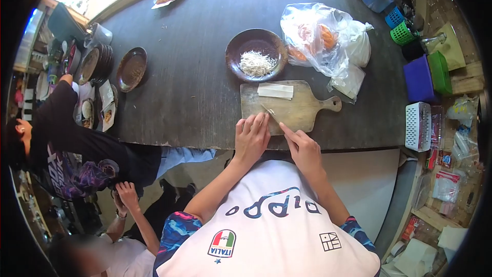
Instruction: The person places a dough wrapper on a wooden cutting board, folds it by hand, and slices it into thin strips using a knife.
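Note:
A wooden cutting board with a handle lies near the table's front edge. My right hand is closed around a knife, whose thin blade slants across the board. Close beside the blade, my left hand presses its bunched fingertips down on the board; what lies under them is mostly hidden. Small pale slivers show by the blade. Flat white strips rest at the board's far side. Just beyond it, a dark brown bowl holds a heap of thin white shreds.
Clear plastic bags with orange contents sit right of the bowl, near a flat packet. An oval brown dish and stacked plates stand left. Baskets line the right side. Two other people are at the left.

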Demonstrator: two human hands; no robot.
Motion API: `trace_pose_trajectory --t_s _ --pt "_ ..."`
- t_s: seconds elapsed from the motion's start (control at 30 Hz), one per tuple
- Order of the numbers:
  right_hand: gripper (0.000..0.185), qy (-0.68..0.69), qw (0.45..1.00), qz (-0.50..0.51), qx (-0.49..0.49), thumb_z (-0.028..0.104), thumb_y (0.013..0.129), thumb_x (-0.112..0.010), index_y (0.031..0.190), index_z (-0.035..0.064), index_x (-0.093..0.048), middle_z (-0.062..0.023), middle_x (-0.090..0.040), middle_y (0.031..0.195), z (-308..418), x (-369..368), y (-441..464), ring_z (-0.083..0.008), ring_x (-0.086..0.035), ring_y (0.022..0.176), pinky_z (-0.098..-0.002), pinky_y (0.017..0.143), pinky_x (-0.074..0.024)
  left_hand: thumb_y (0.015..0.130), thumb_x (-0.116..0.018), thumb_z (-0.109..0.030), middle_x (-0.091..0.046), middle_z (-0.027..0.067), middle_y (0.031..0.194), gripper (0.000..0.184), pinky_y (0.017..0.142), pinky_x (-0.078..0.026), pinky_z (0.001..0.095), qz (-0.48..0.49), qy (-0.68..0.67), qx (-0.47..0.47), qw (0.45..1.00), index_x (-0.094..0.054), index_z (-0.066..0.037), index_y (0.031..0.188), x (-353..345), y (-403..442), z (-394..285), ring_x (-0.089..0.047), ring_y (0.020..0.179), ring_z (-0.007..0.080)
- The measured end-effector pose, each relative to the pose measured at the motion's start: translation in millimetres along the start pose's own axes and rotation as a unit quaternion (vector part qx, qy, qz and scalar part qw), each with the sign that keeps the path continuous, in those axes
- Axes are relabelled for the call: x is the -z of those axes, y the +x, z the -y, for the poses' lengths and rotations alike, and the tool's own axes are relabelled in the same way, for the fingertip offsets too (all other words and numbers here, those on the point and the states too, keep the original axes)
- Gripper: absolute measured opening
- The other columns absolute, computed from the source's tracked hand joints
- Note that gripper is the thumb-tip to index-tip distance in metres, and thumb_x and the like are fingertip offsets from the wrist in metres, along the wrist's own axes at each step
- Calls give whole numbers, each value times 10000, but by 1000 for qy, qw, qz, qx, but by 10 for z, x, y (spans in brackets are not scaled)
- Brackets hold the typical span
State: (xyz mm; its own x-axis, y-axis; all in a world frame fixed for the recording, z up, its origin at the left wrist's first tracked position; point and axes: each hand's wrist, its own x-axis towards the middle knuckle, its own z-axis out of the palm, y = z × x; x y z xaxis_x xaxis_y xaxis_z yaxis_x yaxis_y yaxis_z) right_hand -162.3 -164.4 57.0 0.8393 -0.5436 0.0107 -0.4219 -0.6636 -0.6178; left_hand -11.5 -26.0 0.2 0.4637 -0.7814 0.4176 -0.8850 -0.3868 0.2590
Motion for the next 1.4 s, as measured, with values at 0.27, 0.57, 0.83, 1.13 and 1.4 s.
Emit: trace_pose_trajectory --t_s 0.27,0.57,0.83,1.13,1.4 --pt "486 24 999 9 -39 157 1028 -735 1475 347 -722 -74 -610 810 -71 180 -228 -297 -672 683 -462 655 -549 954 -735 -146 -659 72 1394 467 1089 -433 456 -8 2 -3 1000 -715 -41 1408 28 22 -8 -596 1276 266" --pt "469 13 1000 7 -14 174 1034 -730 1467 353 -727 -77 -617 820 -69 94 -133 -308 -682 697 -461 665 -564 957 -726 -182 -653 66 1411 483 1092 -439 444 -8 16 -12 1000 -704 -30 1415 31 22 24 -581 1279 250" --pt "482 22 1000 -5 -1 178 1040 -722 1484 365 -711 -74 -616 810 -83 -26 -58 -302 -683 688 -462 660 -570 960 -732 -167 -645 87 1395 480 1095 -442 453 -15 -3 1 1000 -703 -37 1421 -4 -19 15 -590 1289 275" --pt "497 32 999 -19 -16 177 1026 -745 1479 378 -714 -60 -602 786 -110 95 -222 -267 -667 654 -449 623 -558 957 -748 -165 -675 48 1364 439 1085 -430 441 -22 40 -8 999 -742 -56 1382 20 22 -18 -598 1269 261" --pt "473 18 1000 -22 -1 189 1037 -728 1468 384 -721 -65 -613 792 -82 -29 -53 -289 -675 656 -444 626 -569 954 -750 -166 -676 49 1370 413 1075 -426 439 -15 59 -16 998 -755 -53 1351 55 29 -17 -598 1264 257"
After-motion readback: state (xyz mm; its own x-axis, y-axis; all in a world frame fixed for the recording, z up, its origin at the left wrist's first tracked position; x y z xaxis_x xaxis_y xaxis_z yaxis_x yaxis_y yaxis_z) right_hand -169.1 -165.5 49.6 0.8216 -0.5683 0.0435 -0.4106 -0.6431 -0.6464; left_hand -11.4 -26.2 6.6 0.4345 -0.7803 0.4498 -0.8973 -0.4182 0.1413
